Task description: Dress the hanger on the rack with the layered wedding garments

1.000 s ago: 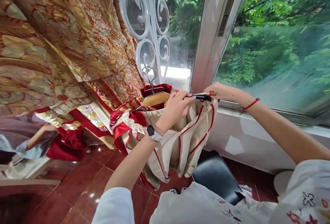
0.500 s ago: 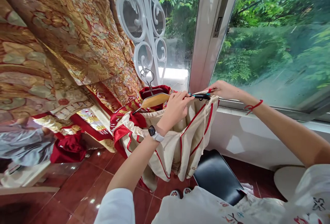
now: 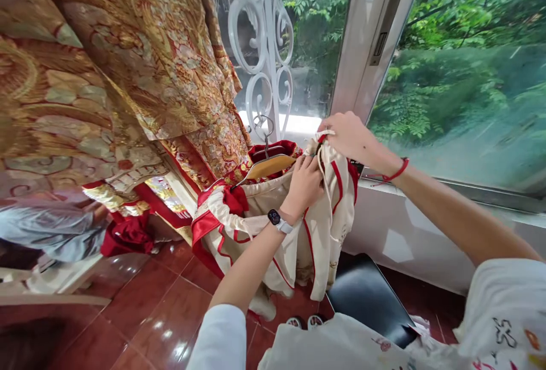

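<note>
Head camera: I see a cream skirt with red trim (image 3: pixel 293 250) hanging in front of the wearer, below the white metal scrollwork (image 3: pixel 258 40) and beside the window (image 3: pixel 460 108). The left hand (image 3: pixel 306 181) is partly closed, fingers curled over the skirt's top edge; I can't tell what lies under them. The right hand (image 3: pixel 350 138) is just beside it and a little higher, fingertips drawn together on the gathered cloth at the skirt's corner. A wooden hanger (image 3: pixel 271 167) shows left of the hands, red cloth (image 3: pixel 273 149) behind it. A gold patterned garment (image 3: pixel 179 46) hangs farther left, and a black seat (image 3: pixel 369 296) sits below.
</note>
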A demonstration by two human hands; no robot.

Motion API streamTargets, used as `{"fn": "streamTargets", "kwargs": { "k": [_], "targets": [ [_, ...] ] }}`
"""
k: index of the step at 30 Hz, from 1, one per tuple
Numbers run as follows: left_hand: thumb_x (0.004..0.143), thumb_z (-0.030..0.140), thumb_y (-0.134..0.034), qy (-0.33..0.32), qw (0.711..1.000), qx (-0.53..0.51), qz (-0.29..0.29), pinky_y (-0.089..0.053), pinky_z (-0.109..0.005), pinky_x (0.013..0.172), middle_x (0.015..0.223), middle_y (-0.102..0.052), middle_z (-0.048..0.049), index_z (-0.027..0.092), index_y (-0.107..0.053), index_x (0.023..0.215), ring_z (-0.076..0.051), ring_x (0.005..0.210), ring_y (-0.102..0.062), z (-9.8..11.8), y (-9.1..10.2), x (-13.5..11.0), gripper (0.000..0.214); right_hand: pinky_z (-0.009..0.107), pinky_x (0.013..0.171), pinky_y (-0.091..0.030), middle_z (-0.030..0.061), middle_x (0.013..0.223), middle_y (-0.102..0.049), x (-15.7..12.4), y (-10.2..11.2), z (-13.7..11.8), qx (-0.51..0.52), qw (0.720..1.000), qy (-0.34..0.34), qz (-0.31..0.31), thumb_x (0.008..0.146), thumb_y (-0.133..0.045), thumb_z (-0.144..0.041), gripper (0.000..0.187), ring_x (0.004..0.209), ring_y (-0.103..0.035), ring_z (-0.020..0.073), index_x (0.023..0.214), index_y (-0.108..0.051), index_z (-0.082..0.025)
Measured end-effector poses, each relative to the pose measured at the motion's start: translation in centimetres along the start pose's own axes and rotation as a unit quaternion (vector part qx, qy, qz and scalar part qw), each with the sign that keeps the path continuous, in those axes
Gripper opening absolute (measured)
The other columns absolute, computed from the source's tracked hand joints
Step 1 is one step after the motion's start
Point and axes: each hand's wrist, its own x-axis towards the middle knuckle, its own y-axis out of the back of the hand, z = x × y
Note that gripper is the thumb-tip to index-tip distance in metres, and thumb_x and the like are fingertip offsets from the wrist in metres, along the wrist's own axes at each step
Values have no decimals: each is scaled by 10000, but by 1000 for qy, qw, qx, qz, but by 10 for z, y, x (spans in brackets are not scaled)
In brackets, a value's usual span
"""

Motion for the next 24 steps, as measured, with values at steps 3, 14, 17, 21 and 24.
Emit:
{"fn": "streamTargets", "kwargs": {
  "k": [3, 14, 17, 21, 24],
  "targets": [
    [859, 71, -531, -3, 999, -32, -5, -360, -417, 1209, 1260, -637, -168, 123, -707, 986, -305, 1301, -533, 5, 12, -14, 223, 349, 802, -472, 147, 1081, -735, -18, -45, 6, 51, 998, 22, 4, 831, -451, -127, 454, 922, -665, 279, 1224, -680, -141],
    [767, 340, -671, 542, 810, 13, 223, -333, -256, 526, 600, -448, 87, 214, -482, 1025, -151, 542, -508, -25, 80, -165, 344, 460, 946, -460, 128, 1298, -605, -25, -97, 41, 54, 974, 220, 28, 891, -564, -402, 557, 1168, -564, 312, 1423, -476, -262],
    [809, 250, -591, 526, 822, -76, 203, -283, -257, 535, 599, -474, 80, 239, -433, 1033, -148, 526, -467, -44, 78, -163, 274, 348, 782, -480, 104, 1242, -661, -9, -102, 36, 10, 970, 241, -9, 867, -514, -196, 546, 1035, -626, 261, 1409, -518, -265],
    [764, 175, -566, 468, 775, -317, 281, -227, -230, 469, 523, -371, 115, 260, -413, 984, -108, 444, -298, -68, 95, -160, 281, 278, 621, -391, 78, 1214, -683, -5, -107, 36, -48, 966, 252, -17, 753, -412, 7, 737, 865, -642, 205, 1419, -533, -284],
    [734, 189, -620, 453, 733, -362, 356, -153, -226, 438, 504, -291, 128, 253, -441, 948, -84, 417, -229, -90, 117, -155, 286, 262, 569, -333, 71, 1159, -695, -11, -104, 35, -68, 962, 265, -17, 732, -391, 27, 798, 797, -633, 184, 1453, -501, -296]
  ]
}}
